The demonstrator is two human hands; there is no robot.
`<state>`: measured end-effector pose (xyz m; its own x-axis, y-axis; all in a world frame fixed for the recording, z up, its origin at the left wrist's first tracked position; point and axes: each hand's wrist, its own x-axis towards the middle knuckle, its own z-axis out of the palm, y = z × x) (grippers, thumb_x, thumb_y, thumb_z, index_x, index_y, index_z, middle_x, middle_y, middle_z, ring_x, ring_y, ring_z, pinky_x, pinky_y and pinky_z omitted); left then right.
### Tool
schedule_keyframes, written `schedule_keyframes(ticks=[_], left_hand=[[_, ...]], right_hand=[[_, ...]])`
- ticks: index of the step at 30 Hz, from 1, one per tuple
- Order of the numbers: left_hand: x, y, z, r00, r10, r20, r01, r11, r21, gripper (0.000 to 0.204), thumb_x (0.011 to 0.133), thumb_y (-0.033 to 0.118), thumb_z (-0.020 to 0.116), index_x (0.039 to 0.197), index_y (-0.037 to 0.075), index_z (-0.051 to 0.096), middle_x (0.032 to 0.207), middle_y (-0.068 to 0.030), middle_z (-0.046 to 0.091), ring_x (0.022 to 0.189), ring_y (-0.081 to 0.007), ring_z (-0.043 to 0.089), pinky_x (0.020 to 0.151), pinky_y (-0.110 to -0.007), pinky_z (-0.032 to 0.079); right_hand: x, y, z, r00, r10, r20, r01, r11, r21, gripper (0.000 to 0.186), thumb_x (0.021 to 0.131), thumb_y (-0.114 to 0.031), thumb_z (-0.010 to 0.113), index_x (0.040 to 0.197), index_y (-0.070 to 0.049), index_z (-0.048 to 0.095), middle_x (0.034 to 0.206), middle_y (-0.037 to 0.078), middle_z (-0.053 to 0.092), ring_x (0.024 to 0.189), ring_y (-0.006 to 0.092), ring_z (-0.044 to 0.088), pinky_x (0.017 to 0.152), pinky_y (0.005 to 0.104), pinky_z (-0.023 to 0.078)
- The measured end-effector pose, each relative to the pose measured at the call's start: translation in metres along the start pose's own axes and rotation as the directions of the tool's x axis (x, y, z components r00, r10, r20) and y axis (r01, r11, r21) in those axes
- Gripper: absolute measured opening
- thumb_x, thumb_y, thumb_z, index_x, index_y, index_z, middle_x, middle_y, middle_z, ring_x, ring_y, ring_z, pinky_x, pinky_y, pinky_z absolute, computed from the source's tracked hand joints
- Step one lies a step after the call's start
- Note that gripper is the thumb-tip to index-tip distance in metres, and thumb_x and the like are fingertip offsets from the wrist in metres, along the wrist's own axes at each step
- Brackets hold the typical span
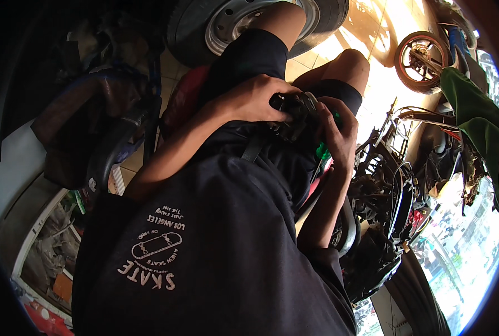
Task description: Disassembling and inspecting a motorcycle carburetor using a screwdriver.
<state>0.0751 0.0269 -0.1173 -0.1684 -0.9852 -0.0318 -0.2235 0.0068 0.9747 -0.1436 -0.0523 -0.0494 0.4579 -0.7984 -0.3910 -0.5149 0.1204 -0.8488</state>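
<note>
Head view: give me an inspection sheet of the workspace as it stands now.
Surface: no bench; work is held over the person's lap, above a tiled floor.
Job's things: dark mechanical part; green-handled tool.
Clutter: car wheel, motorcycle wheel, green cloth, stripped motorcycle frame.
Grippers: left hand grips the part; right hand closed on the tool's handle against the part.
Cables: loose wiring on the frame; routing unclear.
Surroundings: cluttered shelf at left; bright street at lower right.
</note>
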Motion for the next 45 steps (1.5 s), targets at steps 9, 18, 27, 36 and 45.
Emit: schedule_keyframes(ticks=[9, 18, 27, 36, 45], left_hand=[[0.002, 0.001, 0.000, 0.998, 0.059, 0.008, -0.059, 0.997, 0.043, 0.056, 0.079, 0.013, 0.086, 0.131, 0.004, 0.069, 0.126, -0.0168, 0.072, 0.117, -0.0317, 0.069, 0.104, -0.038, 0.052], [0.004, 0.007, -0.003, 0.998, 0.064, 0.023, -0.065, 0.997, 0.038, 0.047, 0.081, 0.009, 0.083, 0.126, 0.004, 0.072, 0.123, -0.0149, 0.071, 0.115, -0.0308, 0.069, 0.103, -0.038, 0.052], [0.013, 0.013, -0.005, 0.993, 0.041, 0.110, -0.048, 0.997, 0.059, 0.037, 0.083, 0.003, 0.080, 0.120, 0.000, 0.075, 0.126, -0.0127, 0.070, 0.119, -0.0255, 0.067, 0.106, -0.036, 0.050], [0.024, 0.017, 0.002, 0.992, 0.038, 0.121, -0.051, 0.993, 0.111, 0.026, 0.085, 0.007, 0.082, 0.109, 0.000, 0.077, 0.119, -0.0119, 0.073, 0.112, -0.0251, 0.070, 0.101, -0.035, 0.052], [0.032, 0.017, 0.009, 0.990, -0.090, 0.111, 0.104, 0.987, -0.125, 0.024, 0.092, 0.004, 0.076, 0.114, -0.005, 0.073, 0.118, -0.0112, 0.074, 0.110, -0.0162, 0.070, 0.098, -0.030, 0.054]], right_hand=[[0.007, 0.019, -0.025, 0.977, 0.210, -0.034, -0.195, 0.948, 0.252, 0.034, 0.099, -0.033, 0.070, 0.113, -0.002, 0.074, 0.059, 0.005, 0.062, 0.045, 0.0116, 0.055, 0.047, 0.0255, 0.042], [0.000, 0.030, -0.061, 0.952, 0.306, 0.022, -0.279, 0.834, 0.476, 0.038, 0.102, -0.031, 0.063, 0.125, -0.001, 0.069, 0.061, 0.003, 0.058, 0.046, 0.0105, 0.051, 0.045, 0.0264, 0.041], [-0.009, 0.056, -0.061, 0.969, 0.209, 0.130, -0.241, 0.704, 0.668, 0.039, 0.103, -0.027, 0.058, 0.129, 0.001, 0.065, 0.062, 0.005, 0.057, 0.046, 0.0131, 0.050, 0.045, 0.0291, 0.044], [-0.013, 0.067, -0.042, 0.967, 0.228, 0.112, -0.238, 0.659, 0.713, 0.041, 0.104, -0.030, 0.058, 0.127, 0.003, 0.066, 0.079, 0.007, 0.066, 0.047, 0.0112, 0.049, 0.042, 0.0284, 0.046], [-0.017, 0.080, -0.047, 0.972, 0.203, 0.120, -0.222, 0.615, 0.757, 0.040, 0.106, -0.028, 0.055, 0.128, 0.003, 0.067, 0.066, 0.006, 0.062, 0.045, 0.0111, 0.051, 0.041, 0.0283, 0.047]])
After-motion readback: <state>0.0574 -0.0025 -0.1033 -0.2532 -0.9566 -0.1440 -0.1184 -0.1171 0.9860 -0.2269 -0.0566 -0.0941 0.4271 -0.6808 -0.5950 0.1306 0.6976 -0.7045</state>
